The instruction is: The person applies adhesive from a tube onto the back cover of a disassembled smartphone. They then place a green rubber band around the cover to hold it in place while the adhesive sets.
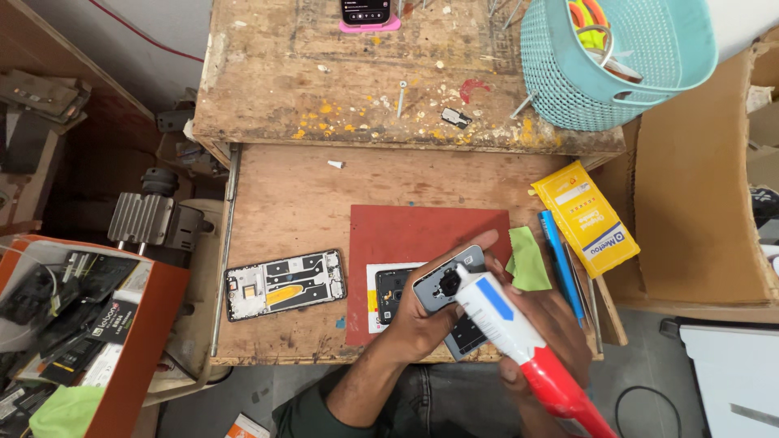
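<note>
Two hands work over a worn plywood bench, the left hand [422,312] clamped on a grey phone back cover [442,285] above a red mat [406,231], the right hand [544,324] gripping a red-and-white glue tube [519,341], beside a teal basket [568,89].

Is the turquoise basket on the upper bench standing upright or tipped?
Tipped. The turquoise basket leans on its side, its open mouth facing the camera, showing yellow and orange items inside, on the paint-spattered bench.

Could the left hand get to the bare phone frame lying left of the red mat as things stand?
Probably not freely: the left hand holds a grey phone back. The phone frame itself lies uncovered on the wooden board.
</note>
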